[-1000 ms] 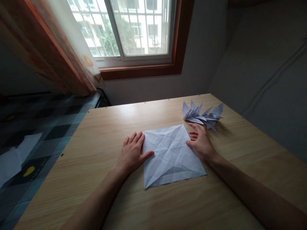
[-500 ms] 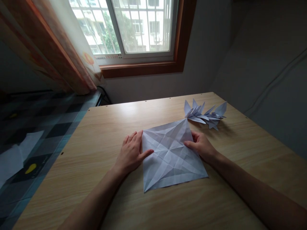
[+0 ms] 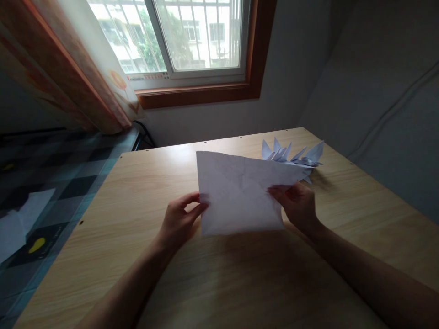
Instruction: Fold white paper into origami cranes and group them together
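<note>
A creased white paper square [image 3: 236, 192] is lifted off the wooden table [image 3: 144, 183], tilted up towards me. My left hand [image 3: 180, 219] pinches its left edge between thumb and fingers. My right hand [image 3: 298, 203] grips its right edge, fingers curled round the paper. Behind the sheet, at the table's far right, lies a small pile of folded white paper figures [image 3: 295, 157] with pointed wings.
A window with a wooden frame [image 3: 199, 93] and a patterned curtain [image 3: 78, 77] stand beyond the table. On the left is a dark chequered floor [image 3: 61, 183] with a white sheet [image 3: 20, 219] lying on it. A grey wall runs along the right.
The paper lay flat on the table with my hands at its sides. Both hands have now closed on its edges and raised it off the table.
</note>
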The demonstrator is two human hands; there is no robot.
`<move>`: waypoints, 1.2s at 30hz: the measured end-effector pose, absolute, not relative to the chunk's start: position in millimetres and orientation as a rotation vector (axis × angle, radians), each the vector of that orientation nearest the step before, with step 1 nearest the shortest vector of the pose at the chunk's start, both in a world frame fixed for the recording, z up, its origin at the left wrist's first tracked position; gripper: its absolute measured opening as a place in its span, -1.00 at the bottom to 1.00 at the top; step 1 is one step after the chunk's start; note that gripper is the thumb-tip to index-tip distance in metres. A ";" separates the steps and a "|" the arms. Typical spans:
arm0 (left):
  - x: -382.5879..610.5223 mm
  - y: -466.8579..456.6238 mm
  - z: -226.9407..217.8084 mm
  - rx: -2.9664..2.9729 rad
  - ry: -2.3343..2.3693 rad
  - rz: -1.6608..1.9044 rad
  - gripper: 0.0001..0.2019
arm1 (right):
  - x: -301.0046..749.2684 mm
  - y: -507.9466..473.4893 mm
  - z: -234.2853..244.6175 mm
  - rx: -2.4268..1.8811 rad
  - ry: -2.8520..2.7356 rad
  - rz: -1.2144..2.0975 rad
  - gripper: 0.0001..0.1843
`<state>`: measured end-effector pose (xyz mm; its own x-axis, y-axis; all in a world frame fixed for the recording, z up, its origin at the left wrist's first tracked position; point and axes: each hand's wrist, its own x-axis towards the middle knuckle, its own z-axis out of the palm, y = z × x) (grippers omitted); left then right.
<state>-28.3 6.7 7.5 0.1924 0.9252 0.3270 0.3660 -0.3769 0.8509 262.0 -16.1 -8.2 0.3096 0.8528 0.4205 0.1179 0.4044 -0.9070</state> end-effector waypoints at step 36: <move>-38.3 10.6 7.3 2.620 1.669 0.703 -0.67 | 261.3 -15.3 -10.5 -1.607 -1.811 0.409 -0.28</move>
<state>-38.3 10.6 7.3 0.3535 0.8522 0.3858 0.8712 -0.4501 0.1960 261.3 -15.3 -10.5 -0.0142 0.9616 0.2739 0.7508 0.1912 -0.6323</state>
